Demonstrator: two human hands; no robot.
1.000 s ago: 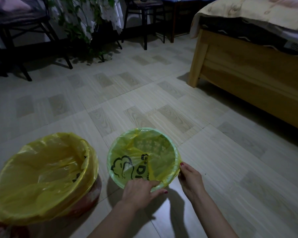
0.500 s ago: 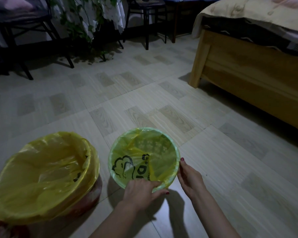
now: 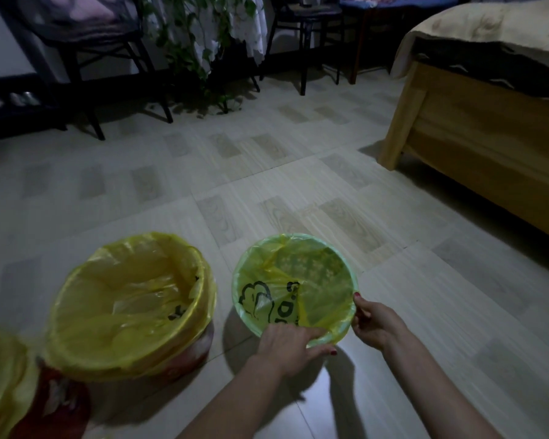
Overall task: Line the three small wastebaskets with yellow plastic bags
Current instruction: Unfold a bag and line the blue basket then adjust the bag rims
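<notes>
Both hands grip the green wastebasket rim: left hand nearside, right hand rightward. Open floor lies beyond; a third lined basket has entered, leftmost.

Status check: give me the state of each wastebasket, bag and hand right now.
green wastebasket: upright, lined
its yellow bag: edge folded over rim
middle wastebasket: upright, bagged
left wastebasket: partly out of view, bagged
left hand: on near rim
right hand: gripping right rim
</notes>
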